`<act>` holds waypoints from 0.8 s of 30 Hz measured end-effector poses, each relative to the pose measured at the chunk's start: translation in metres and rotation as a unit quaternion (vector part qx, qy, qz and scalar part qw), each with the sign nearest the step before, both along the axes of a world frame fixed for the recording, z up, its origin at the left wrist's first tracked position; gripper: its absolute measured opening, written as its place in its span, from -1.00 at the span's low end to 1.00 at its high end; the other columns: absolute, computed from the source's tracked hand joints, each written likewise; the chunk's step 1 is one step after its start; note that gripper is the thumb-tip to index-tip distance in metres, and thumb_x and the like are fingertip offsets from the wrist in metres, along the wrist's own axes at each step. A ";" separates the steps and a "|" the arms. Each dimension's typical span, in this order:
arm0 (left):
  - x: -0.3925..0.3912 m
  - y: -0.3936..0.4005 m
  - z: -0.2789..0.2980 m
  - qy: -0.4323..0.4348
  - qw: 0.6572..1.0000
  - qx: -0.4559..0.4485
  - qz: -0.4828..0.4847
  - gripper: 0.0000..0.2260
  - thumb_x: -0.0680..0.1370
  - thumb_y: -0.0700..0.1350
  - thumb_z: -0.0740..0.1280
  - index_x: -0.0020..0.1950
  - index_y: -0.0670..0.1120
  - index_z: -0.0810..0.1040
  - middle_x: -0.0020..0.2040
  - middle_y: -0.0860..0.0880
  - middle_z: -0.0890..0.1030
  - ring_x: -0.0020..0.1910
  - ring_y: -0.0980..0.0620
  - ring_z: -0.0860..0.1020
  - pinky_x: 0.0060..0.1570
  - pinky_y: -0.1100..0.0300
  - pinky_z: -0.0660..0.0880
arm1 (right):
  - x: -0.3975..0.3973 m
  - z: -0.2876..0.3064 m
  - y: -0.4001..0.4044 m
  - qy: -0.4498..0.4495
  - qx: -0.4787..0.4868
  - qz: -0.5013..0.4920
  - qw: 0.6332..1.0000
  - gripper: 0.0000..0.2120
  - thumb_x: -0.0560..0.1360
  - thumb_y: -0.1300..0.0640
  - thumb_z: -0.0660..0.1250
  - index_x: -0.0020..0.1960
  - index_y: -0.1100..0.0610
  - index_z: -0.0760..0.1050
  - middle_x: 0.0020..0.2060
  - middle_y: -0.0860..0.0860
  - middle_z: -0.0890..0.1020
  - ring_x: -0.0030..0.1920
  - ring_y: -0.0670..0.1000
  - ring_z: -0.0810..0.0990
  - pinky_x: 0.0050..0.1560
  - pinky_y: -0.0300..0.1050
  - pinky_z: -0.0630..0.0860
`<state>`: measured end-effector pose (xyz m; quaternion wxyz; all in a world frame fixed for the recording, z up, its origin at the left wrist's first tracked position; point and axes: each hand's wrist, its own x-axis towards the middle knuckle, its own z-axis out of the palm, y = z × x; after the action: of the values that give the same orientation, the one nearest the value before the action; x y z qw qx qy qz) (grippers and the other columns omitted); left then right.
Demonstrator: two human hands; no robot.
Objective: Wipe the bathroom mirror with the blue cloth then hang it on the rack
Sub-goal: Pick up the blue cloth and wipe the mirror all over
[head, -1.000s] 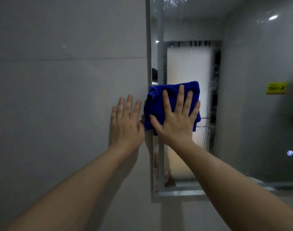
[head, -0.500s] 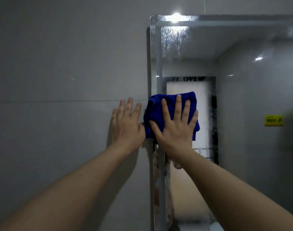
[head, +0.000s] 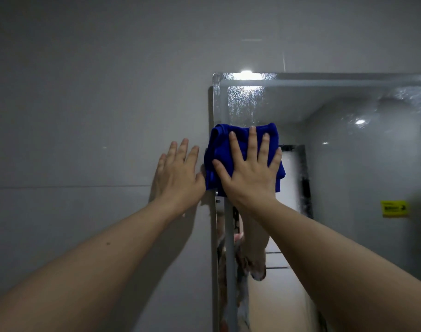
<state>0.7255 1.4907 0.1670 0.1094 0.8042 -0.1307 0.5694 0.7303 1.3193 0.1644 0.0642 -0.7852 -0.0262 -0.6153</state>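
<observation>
1. The cloth (head: 219,161) is blue and bunched into a thick pad. It sits flat on the mirror (head: 348,164), right at the mirror's left edge and a little below its top corner.

2. The right hand (head: 249,171) lies on the cloth with its fingers (head: 252,140) straight and spread wide. It presses the cloth on the glass. It does not curl round it or pinch it.

3. The left hand (head: 178,171) is flat on the wall (head: 84,140), just beside the cloth. Its fingers are straight too, and it holds nothing. It looks like it props the person up.

4. The cloth looks soft, light and floppy. It will bend any way you push it. It will not break.

5. I think a flat palm is the best way to move it now. The folds spread the push, and the cloth can slide on the glass.

6. The glass near the top has streaks and spots, so it may be wet. A wet cloth could slip out from under a flat hand and drop.

7. The mirror is hard and could crack, so a push should be firm but not rough.

8. To hang it, I would pinch a top edge or corner so the cloth falls open. I cannot see the rack clearly here.
</observation>
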 end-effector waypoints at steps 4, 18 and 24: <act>0.007 0.002 0.021 -0.008 1.000 0.000 0.008 -0.43 0.66 0.10 0.12 0.65 0.00 0.09 0.67 -0.03 0.03 0.65 -0.08 -0.05 0.59 -0.04 -0.07 | 0.003 0.035 0.001 -0.014 -0.004 -0.007 1.000 -0.24 0.59 -0.47 -0.17 0.69 -0.17 -0.19 0.69 0.07 -0.20 0.66 0.23 -0.27 0.57 0.40 -0.26; 0.014 -0.003 0.078 -0.006 0.998 0.046 0.039 -0.47 0.63 0.13 0.19 0.59 0.12 0.20 0.67 0.03 0.02 0.64 -0.14 -0.04 0.57 -0.25 -0.06 | 0.006 0.131 0.004 -0.033 -0.026 -0.017 0.999 -0.19 0.54 -0.53 -0.20 0.68 -0.18 -0.21 0.69 0.09 -0.15 0.66 0.28 -0.24 0.54 0.47 -0.20; 0.014 0.001 0.080 0.010 0.998 0.061 0.033 -0.45 0.65 0.17 0.15 0.63 0.12 0.14 0.68 0.04 -0.01 0.64 -0.13 -0.06 0.57 -0.24 -0.06 | -0.003 0.172 0.011 -0.013 -0.067 -0.100 0.993 -0.05 0.47 -0.61 -0.20 0.69 -0.11 -0.22 0.65 0.29 -0.03 0.61 0.47 -0.13 0.49 0.56 -0.17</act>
<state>0.7393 1.4921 0.2474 0.0430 0.8189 -0.1375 0.5556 0.7276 1.3303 0.3364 -0.0505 -0.7784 0.0106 -0.6256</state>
